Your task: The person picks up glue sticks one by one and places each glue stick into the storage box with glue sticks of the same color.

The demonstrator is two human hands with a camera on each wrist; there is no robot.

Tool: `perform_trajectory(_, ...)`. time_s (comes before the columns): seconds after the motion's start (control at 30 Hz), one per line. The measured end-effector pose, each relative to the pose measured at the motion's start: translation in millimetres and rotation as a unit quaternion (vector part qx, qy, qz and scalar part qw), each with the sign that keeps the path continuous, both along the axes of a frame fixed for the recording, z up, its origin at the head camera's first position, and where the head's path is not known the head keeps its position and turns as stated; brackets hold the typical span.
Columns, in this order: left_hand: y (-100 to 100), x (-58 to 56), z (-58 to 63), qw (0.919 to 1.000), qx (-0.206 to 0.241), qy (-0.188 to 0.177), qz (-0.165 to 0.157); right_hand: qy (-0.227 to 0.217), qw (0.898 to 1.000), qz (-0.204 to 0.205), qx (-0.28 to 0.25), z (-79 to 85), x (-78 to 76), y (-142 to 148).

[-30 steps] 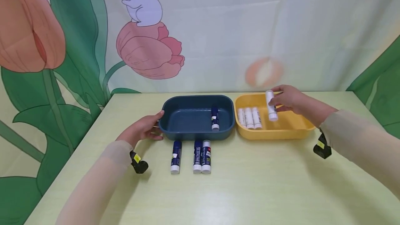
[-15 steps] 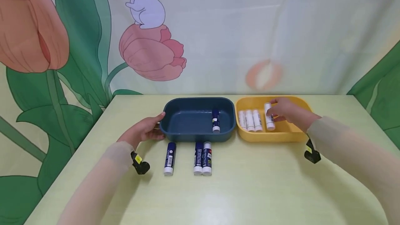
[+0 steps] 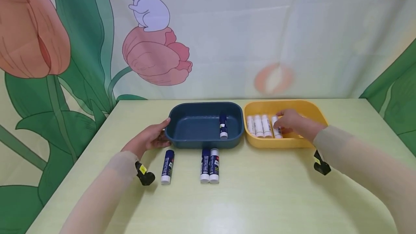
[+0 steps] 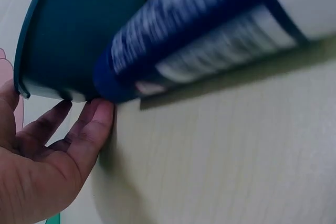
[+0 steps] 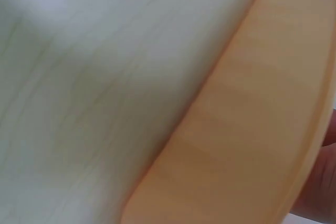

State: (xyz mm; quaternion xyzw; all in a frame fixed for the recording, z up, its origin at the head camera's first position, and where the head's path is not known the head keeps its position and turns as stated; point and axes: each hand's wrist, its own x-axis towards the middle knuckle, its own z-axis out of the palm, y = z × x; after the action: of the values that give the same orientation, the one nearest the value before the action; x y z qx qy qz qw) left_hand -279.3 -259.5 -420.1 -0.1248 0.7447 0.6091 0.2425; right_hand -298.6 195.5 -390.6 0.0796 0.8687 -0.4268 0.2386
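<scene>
Gently align the white stick (image 3: 277, 131), pinched in the right fingers (image 3: 286, 119), with the white row (image 3: 258, 126) left of them; steady the blue tray (image 3: 203, 143) with left fingers (image 4: 90, 136) spread.

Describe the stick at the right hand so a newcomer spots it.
On the pale table, find the yellow tray, right of the dark blue tray. Inside, three white sticks lie side by side at its left end. Yours is the fourth white stick, set apart by a narrow gap and the right hand on it.
</scene>
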Motion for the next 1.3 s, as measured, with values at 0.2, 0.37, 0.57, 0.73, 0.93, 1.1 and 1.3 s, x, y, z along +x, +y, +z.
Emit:
perform_trajectory(0.2,0.5,-0.9,1.4,0.9999,0.011,0.000,0.000,0.006,1.000,-0.006,0.010,-7.5,-1.8,-2.4)
perform_trajectory(0.37,-0.2,-1.5,-1.1,0.9998,0.022,0.000,0.005,0.007,1.000,-0.005,0.015,-8.4,-2.0,-5.0)
perform_trajectory(0.57,-1.2,-0.2,-3.4,0.9998,0.020,0.008,0.005,0.015,1.000,0.004,0.005,-0.5,2.1,-4.8)
perform_trajectory(0.73,-0.4,-0.3,-2.8,0.9998,0.019,0.006,0.007,0.016,1.000,0.002,-0.014,9.2,4.4,-2.1)
perform_trajectory(0.93,-0.9,0.3,-4.3,0.9998,0.017,0.008,0.010,0.029,0.999,0.000,-0.014,12.5,6.1,-0.6)
perform_trajectory(1.1,-1.9,-0.9,-7.1,0.9995,0.029,0.013,0.009,0.033,0.999,-0.002,-0.007,12.0,6.5,0.8)
perform_trajectory(1.3,-2.4,0.4,-5.0,0.9993,0.034,0.014,0.005,0.036,0.999,-0.002,0.003,15.0,6.5,0.8)
